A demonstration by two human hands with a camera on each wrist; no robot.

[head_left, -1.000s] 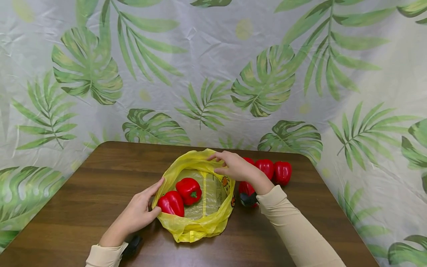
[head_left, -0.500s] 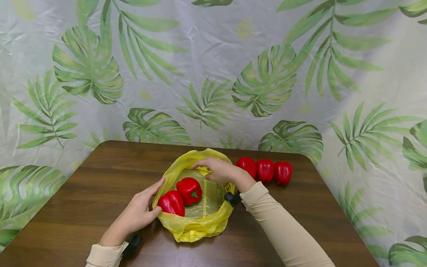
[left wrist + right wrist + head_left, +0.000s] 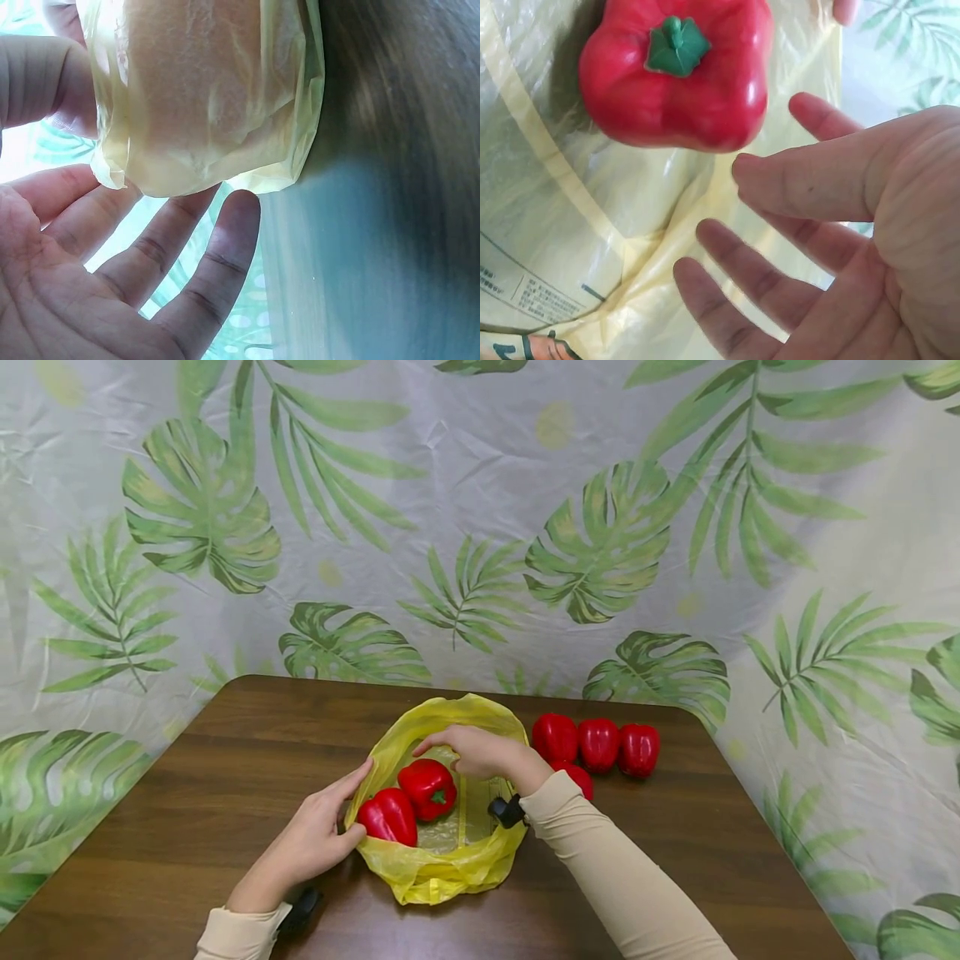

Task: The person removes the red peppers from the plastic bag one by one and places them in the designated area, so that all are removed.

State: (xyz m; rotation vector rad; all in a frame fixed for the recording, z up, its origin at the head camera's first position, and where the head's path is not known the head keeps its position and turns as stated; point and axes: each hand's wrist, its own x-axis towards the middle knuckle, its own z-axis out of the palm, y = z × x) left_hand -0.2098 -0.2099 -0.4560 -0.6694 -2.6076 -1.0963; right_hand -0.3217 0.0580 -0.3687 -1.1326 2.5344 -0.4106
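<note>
A yellow plastic bag [image 3: 420, 877] stands on the table with its mouth spread wide. Two red bell peppers lie inside: one bell pepper [image 3: 387, 817] at the left wall, another bell pepper [image 3: 427, 789] beside it with its green stem showing. My left hand [image 3: 311, 839] rests against the bag's left side, fingers extended and spread along the plastic [image 3: 210, 97], thumb at the rim. My right hand [image 3: 476, 750] reaches inside over the far right part, holding nothing. In the right wrist view its fingers [image 3: 757, 277] are spread, the thumb tip just beside the stemmed pepper [image 3: 675, 97].
Right of the bag, three red bell peppers [image 3: 598, 746] stand in a row, with one more pepper [image 3: 576, 779] partly hidden behind the right forearm. The brown wooden table [image 3: 187, 793] ends at a leaf-patterned cloth [image 3: 480, 527]. Black wrist straps [image 3: 507, 811] show at the cuffs.
My right hand has moved left from the bag's far right rim into its mouth, toward the stemmed pepper. The peppers at the right came into fuller view. My left hand stays in place.
</note>
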